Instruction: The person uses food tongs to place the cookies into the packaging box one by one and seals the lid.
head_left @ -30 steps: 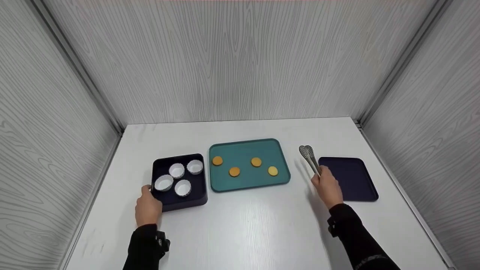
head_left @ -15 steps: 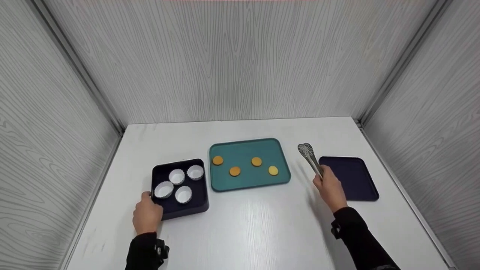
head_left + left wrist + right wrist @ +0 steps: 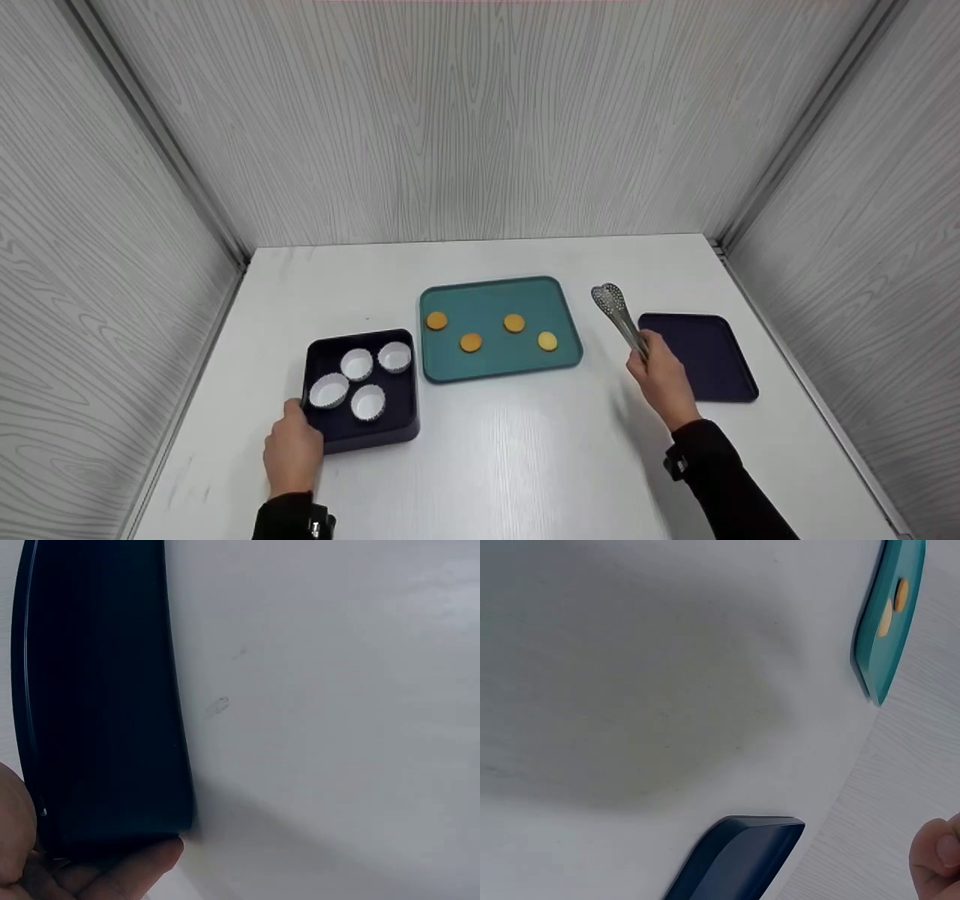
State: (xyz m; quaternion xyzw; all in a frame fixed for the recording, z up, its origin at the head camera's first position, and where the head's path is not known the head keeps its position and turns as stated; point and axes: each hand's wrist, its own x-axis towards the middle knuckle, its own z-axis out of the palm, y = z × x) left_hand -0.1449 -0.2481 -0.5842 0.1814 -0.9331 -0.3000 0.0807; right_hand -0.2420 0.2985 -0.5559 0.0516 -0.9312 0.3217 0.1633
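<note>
Presently, the left hand (image 3: 291,452) is clamped on the left wall of the dark box (image 3: 397,397), and the right hand (image 3: 666,382) is closed round the metal tongs (image 3: 622,319), whose perforated tips lie side by side. Taking the teal tray (image 3: 480,300) as the dial's centre, the box sits just beside it at eight o'clock on the counter (image 3: 487,450), bearing four white cups (image 3: 368,403). The tongs point toward eleven o'clock, apart from the tray, on its three o'clock side; farther out lies a dark tray (image 3: 709,356). Four discs (image 3: 471,343) rest on the teal tray.

Assessment: the step in hand appears to be setting or steadying the box, tongs held ready. Working the discs would call for swinging the tongs toward nine o'clock and spreading their tips, with the box kept level.
</note>
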